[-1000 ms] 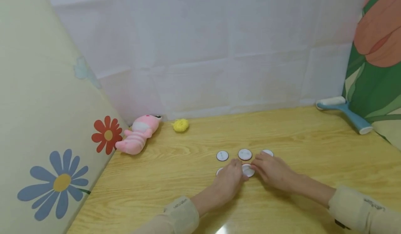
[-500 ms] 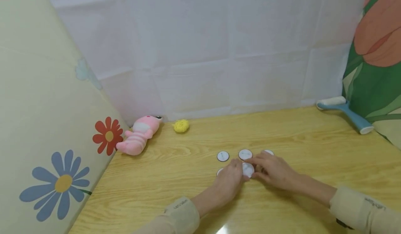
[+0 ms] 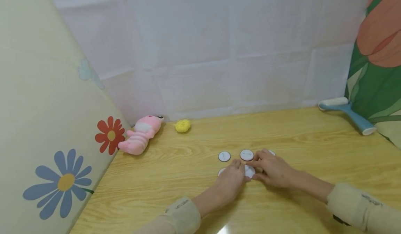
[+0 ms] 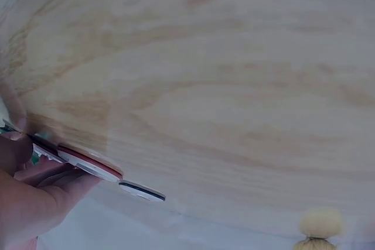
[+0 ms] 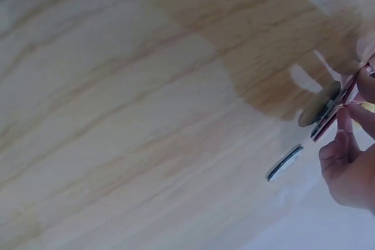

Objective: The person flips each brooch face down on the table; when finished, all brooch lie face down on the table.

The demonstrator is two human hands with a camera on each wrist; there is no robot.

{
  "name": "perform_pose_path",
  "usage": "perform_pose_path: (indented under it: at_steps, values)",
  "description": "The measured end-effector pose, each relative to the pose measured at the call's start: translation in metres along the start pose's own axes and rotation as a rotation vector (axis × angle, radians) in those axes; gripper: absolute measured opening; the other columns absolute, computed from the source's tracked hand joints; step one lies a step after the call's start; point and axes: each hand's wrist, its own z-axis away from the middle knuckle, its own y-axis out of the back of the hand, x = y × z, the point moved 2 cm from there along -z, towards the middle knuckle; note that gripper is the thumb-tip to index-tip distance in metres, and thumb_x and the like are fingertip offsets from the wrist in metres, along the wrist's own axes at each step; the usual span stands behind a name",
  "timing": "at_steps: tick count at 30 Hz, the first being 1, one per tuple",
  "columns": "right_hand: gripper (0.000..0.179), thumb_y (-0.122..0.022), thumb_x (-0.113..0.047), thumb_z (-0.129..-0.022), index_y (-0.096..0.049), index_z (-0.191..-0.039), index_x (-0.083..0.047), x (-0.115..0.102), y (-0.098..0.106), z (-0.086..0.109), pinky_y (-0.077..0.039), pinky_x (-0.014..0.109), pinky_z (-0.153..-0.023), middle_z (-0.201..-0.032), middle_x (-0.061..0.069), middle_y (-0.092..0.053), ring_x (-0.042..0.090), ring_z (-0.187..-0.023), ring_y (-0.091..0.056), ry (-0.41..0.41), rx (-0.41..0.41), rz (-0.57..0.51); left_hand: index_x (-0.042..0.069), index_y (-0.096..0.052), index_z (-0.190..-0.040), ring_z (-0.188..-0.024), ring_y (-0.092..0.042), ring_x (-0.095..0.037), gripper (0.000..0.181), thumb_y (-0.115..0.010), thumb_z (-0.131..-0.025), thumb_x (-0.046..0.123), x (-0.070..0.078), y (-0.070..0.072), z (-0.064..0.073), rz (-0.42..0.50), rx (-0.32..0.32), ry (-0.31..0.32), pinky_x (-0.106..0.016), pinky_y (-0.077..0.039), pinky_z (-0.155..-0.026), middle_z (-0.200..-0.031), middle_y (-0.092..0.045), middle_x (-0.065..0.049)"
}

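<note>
Between my hands is a white-backed round badge (image 3: 250, 171), with a thin line like a pin on its back. My left hand (image 3: 228, 181) grips its left side, thumb at the lower edge. From the right, my right hand (image 3: 274, 170) pinches it, index finger at the top and thumb at the bottom. Similar badges lie behind: one at the left (image 3: 224, 156), one in the middle (image 3: 246, 155), and one partly behind my right hand (image 3: 272, 153). Another badge (image 3: 221, 171) is mostly covered by my left hand. The left wrist view shows a red-rimmed badge (image 4: 91, 163) edge-on.
On the wood-grain table (image 3: 175, 171), a pink plush toy (image 3: 141, 135) and a yellow fluffy ball (image 3: 182, 125) lie at the back left. A blue lint roller (image 3: 347, 111) rests at the back right. A white cloth (image 3: 194, 53) hangs behind.
My right fingers have moved from the badge's upper right edge to span its top and bottom. The left hand keeps its place, and the view shifts slightly.
</note>
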Motion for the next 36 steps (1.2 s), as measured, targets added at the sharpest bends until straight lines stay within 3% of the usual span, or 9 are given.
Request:
perform_pose_path:
  at_steps: [5,7,14,20,27,32,36]
  values:
    - [0.035,-0.079,-0.029,-0.082,-0.072,-0.111,-0.01,0.002,0.008,0.004,-0.046,0.022,-0.063,-0.096,-0.004,-0.058,0.009,-0.084,-0.047,-0.009,0.036,-0.045,-0.002,-0.063,-0.111,-0.115,-0.059,-0.026,0.044,-0.064,-0.093,0.038,0.0,0.003,-0.001,0.043,0.027,0.008,-0.029,-0.053,-0.091,-0.117,-0.063,-0.017]
    - [0.032,-0.078,-0.03,-0.083,-0.072,-0.107,-0.01,0.005,0.013,0.008,-0.046,0.021,-0.062,-0.092,-0.005,-0.056,0.008,-0.081,-0.048,-0.008,0.058,-0.046,-0.004,-0.062,-0.116,-0.119,-0.057,-0.028,0.048,-0.064,-0.093,0.039,0.001,0.005,-0.002,0.067,0.028,-0.002,-0.031,-0.051,-0.096,-0.122,-0.062,-0.02]
    - [0.041,-0.079,-0.041,-0.08,-0.072,-0.106,-0.009,0.018,0.031,0.023,-0.046,0.022,-0.058,-0.09,-0.006,-0.053,0.006,-0.077,-0.046,-0.009,0.052,0.042,-0.004,-0.061,-0.121,-0.125,-0.053,-0.031,0.055,-0.062,-0.094,0.043,0.016,0.012,-0.014,0.058,-0.005,-0.034,-0.033,-0.044,-0.104,-0.131,-0.057,-0.021]
    - [0.056,-0.079,-0.051,-0.075,-0.07,-0.109,-0.006,0.026,0.039,0.037,-0.047,0.023,-0.059,-0.088,-0.007,-0.052,0.008,-0.079,-0.048,-0.038,-0.01,0.057,0.002,-0.064,-0.112,-0.113,-0.059,-0.022,0.046,-0.061,-0.094,0.045,0.031,0.012,-0.027,0.05,-0.006,-0.053,-0.025,-0.05,-0.095,-0.112,-0.065,-0.009]
    - [0.054,-0.079,-0.049,-0.075,-0.07,-0.107,-0.006,0.031,0.036,0.045,-0.044,0.02,-0.058,-0.086,-0.01,-0.049,0.005,-0.076,-0.043,-0.087,-0.026,0.067,0.009,-0.065,-0.098,-0.089,-0.055,-0.01,0.035,-0.063,-0.093,0.043,0.038,0.011,-0.034,0.092,-0.071,-0.031,-0.017,-0.052,-0.075,-0.093,-0.058,0.0]
    - [0.048,-0.08,-0.044,-0.075,-0.071,-0.106,-0.009,0.031,0.034,0.048,-0.045,0.022,-0.059,-0.086,-0.01,-0.051,0.005,-0.077,-0.044,-0.079,-0.02,0.082,0.011,-0.066,-0.095,-0.087,-0.053,-0.01,0.034,-0.063,-0.092,0.045,0.042,0.004,-0.035,0.047,-0.108,-0.005,-0.02,-0.052,-0.074,-0.091,-0.055,0.001]
    - [0.044,-0.08,-0.041,-0.077,-0.071,-0.107,-0.01,0.031,0.032,0.047,-0.045,0.021,-0.059,-0.088,-0.009,-0.051,0.006,-0.078,-0.045,-0.079,-0.022,0.074,0.012,-0.068,-0.097,-0.09,-0.053,-0.012,0.036,-0.061,-0.093,0.047,0.044,0.001,-0.035,-0.014,-0.094,-0.017,-0.023,-0.051,-0.084,-0.092,-0.057,0.0]
